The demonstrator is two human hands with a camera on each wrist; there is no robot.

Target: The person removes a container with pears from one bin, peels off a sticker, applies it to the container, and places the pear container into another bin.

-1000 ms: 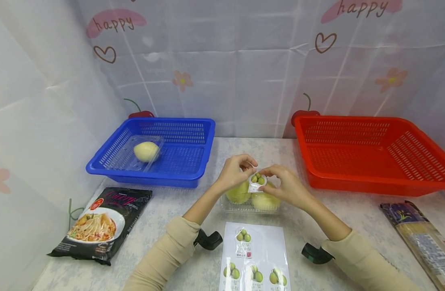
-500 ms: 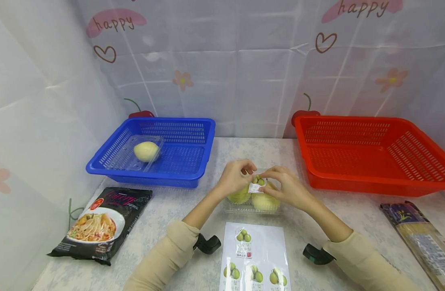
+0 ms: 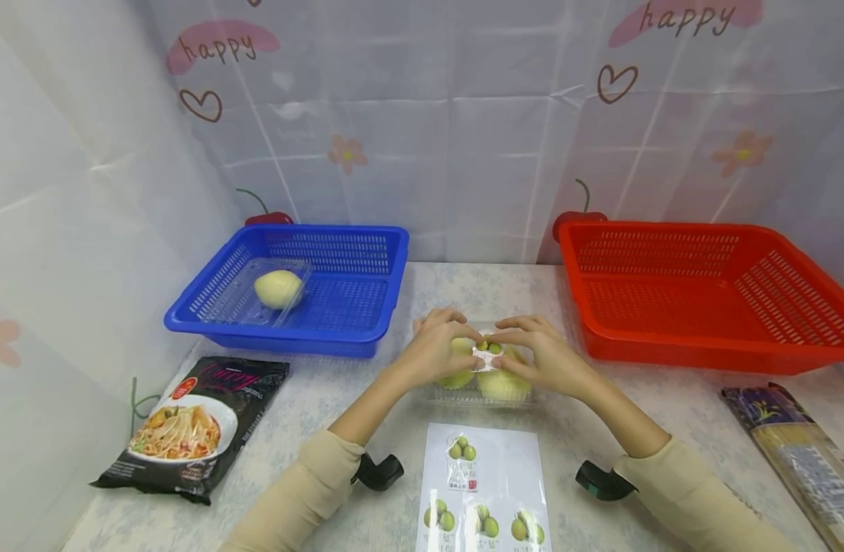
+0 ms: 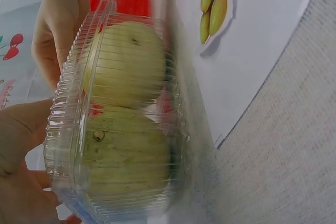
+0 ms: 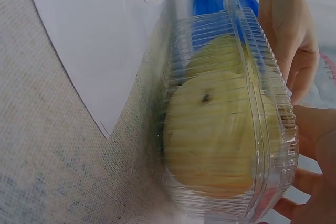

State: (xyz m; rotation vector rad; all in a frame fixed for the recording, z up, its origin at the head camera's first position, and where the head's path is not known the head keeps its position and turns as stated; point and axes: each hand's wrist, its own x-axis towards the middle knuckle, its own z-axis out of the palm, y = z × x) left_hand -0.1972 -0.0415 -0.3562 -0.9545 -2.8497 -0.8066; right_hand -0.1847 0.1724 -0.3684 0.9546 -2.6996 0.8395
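A round-topped fruit sticker (image 3: 488,359) lies over the lid of a clear plastic clamshell box (image 3: 480,398), in the middle of the table. Inside the box sit two pale yellow-green melons (image 4: 126,150), side by side behind the ribbed wall. My left hand (image 3: 431,349) reaches in from the left, its thumb and index finger spread at the sticker's left edge. From the other side my right hand (image 3: 546,356) touches the sticker's right edge, index tip at the top and thumb lower down. In both wrist views the undersides of the fingertips are hidden behind the lid.
A sheet of fruit stickers (image 3: 482,483) lies in front of the box. The blue basket (image 3: 290,337), back left, holds another clear box with a pale melon (image 3: 278,289). A red basket (image 3: 711,349) stands back right. Black noodle bag (image 3: 187,429) left; noodle packet (image 3: 794,452) right.
My left hand has come down and its fingertips have moved to the sticker's left edge. The sticker has lowered toward the lid and tilted flatter. My right hand has barely moved.
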